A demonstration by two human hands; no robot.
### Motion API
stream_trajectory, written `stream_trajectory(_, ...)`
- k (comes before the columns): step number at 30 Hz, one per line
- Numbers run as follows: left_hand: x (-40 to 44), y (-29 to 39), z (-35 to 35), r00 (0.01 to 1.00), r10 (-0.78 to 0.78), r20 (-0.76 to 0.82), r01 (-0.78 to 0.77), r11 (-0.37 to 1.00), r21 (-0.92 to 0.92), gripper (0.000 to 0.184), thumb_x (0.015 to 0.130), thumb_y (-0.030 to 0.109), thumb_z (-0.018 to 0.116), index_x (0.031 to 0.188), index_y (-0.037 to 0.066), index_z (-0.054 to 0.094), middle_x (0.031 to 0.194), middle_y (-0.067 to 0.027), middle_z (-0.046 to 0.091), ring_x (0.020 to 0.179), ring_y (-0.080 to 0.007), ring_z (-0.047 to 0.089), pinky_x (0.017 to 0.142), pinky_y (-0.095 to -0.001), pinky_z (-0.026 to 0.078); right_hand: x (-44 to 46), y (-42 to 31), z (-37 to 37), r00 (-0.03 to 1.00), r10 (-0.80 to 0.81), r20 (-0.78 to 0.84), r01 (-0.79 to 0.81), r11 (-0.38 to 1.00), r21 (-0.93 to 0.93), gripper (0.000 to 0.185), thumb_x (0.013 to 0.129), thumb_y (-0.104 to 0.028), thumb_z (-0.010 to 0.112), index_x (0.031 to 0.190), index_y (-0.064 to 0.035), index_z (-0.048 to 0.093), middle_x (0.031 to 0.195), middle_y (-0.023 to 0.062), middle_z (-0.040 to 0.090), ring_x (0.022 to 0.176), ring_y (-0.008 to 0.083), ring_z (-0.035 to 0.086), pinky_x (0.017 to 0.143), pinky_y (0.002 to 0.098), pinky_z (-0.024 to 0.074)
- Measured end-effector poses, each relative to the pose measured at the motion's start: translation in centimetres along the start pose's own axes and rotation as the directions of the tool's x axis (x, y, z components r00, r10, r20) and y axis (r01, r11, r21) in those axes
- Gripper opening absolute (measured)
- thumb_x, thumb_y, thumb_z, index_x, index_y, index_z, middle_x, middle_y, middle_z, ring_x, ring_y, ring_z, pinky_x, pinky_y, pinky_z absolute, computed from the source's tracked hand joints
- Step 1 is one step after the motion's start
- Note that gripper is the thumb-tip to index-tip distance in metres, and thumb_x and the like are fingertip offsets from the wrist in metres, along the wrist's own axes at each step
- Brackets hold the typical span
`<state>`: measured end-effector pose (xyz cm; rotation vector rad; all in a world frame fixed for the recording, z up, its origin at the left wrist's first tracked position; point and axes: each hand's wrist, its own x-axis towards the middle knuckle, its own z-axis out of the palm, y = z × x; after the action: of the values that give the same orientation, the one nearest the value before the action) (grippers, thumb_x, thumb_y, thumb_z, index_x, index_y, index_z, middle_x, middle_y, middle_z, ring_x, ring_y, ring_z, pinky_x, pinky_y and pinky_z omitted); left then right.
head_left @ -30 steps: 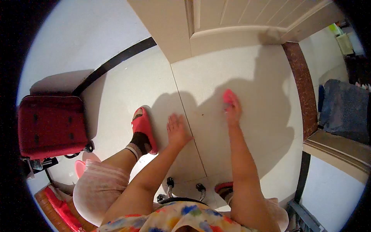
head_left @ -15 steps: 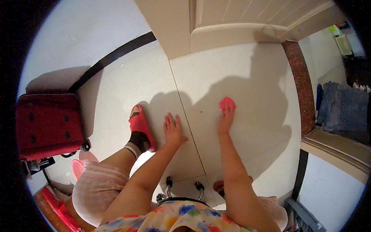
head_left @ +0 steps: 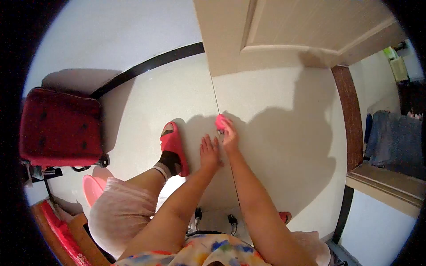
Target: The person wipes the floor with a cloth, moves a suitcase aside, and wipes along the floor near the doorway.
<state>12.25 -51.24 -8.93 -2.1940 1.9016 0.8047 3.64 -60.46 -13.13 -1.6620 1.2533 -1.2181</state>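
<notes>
My right hand [head_left: 230, 138] is closed around a bunched pink cloth [head_left: 220, 121] low over the tiled floor [head_left: 288, 155], beside a joint between tiles. A small greyish bit shows under the cloth, too small to make out. Just left of it, my left hand [head_left: 210, 150] lies flat with its fingers stretched out and nothing in them. Left of that hand is a foot in a red slipper [head_left: 173, 144]. Part of the other slipper [head_left: 285, 217] shows behind my right forearm.
A dark red suitcase [head_left: 62, 128] stands at the left, near a pink basin [head_left: 92, 188]. A beige door [head_left: 284, 57] is at the top, with a brown threshold strip [head_left: 348, 115] to its right. Chair casters [head_left: 232, 219] are below my arms. Blue-grey fabric [head_left: 392, 142] hangs at the right.
My right hand has moved left with the pink cloth, close to my left hand. A dark speck on the floor is no longer visible. The whole view has shifted somewhat.
</notes>
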Motion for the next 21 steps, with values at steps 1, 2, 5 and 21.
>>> stream_trajectory(1,-0.1,0.0,0.0,1.0,-0.002,0.006,0.002,1.0,0.0,0.126,0.048,0.035,0.09,0.147,0.007,0.016,0.152,-0.0272,0.005,0.14,-0.0449,0.009,0.111,-0.0525,0.018,0.4,-0.9,-1.6,0.992,0.117,0.035,-0.115,0.991,-0.069,0.044,0.077,0.007,0.047,0.117,-0.0049,0.06,0.128,0.0105,0.056,0.118,0.0311,0.052,0.097,0.0375,0.0445)
stream_trajectory(2,-0.2,0.1,0.1,1.0,-0.007,-0.001,0.007,1.0,-0.009,0.126,0.048,0.035,0.09,0.146,0.007,0.016,0.152,-0.0272,0.004,0.14,-0.0449,0.009,0.112,-0.0525,0.018,0.6,-1.8,-3.4,0.959,0.283,-0.013,-0.278,0.95,0.143,0.042,0.082,0.004,0.045,0.12,-0.0054,0.059,0.129,0.0093,0.055,0.115,0.0267,0.053,0.092,0.0347,0.0466)
stream_trajectory(5,-0.7,0.6,-0.5,1.0,-0.008,-0.008,0.007,0.999,-0.038,0.126,0.048,0.036,0.09,0.146,0.006,0.016,0.152,-0.0273,0.004,0.14,-0.0448,0.009,0.112,-0.0525,0.017,-0.5,-1.1,-9.3,0.774,0.585,-0.243,-0.448,0.777,0.442,0.041,0.086,0.003,0.049,0.124,-0.0095,0.058,0.126,0.0064,0.056,0.109,0.0202,0.056,0.086,0.0339,0.05)
stream_trajectory(21,-1.9,-0.1,-0.1,0.999,-0.03,0.01,0.031,0.998,-0.06,0.126,0.054,0.043,0.086,0.149,0.011,0.01,0.154,-0.0223,-0.003,0.142,-0.0398,-0.001,0.113,-0.0534,0.012,-9.3,3.5,-16.8,0.775,0.458,-0.435,-0.395,0.889,0.233,0.04,0.091,-0.01,0.047,0.13,-0.0004,0.045,0.141,0.0138,0.036,0.127,0.0295,0.04,0.11,0.0381,0.0287)
